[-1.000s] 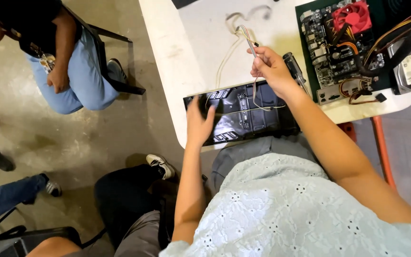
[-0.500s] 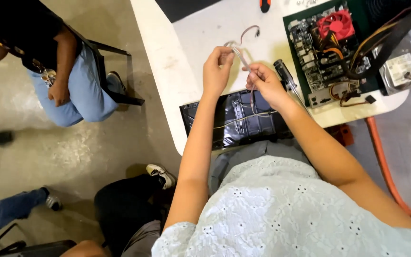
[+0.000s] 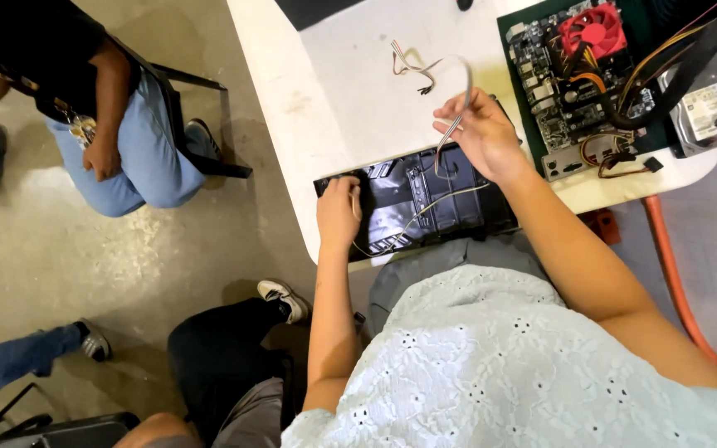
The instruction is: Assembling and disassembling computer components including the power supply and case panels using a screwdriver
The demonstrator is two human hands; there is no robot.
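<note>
While the left hand [image 3: 338,211] presses flat on the left end of the black panel [image 3: 425,199], fingers spread over it rather than curled round anything, the right hand [image 3: 481,137] lifts a thin bundle of wires [image 3: 456,99], pinched between thumb and fingertips. That bundle arcs up and over toward twelve o'clock, ending in loose coloured leads lying on the white table [image 3: 334,91]; a thinner strand trails down across the panel toward the left hand.

By my reading, this is the cable-sorting stage: wiring being drawn clear of the panel, or routed onto it, I cannot tell which. Any next move calls for a steady panel and a gentle pull, since the strand looks snag-prone.

Off at two o'clock sits a green circuit board [image 3: 578,75] with a red fan [image 3: 592,29], and a silver drive [image 3: 707,112] beyond it. As for containers, the panel's shallow recess holds only moulded ribs and that strand.
</note>
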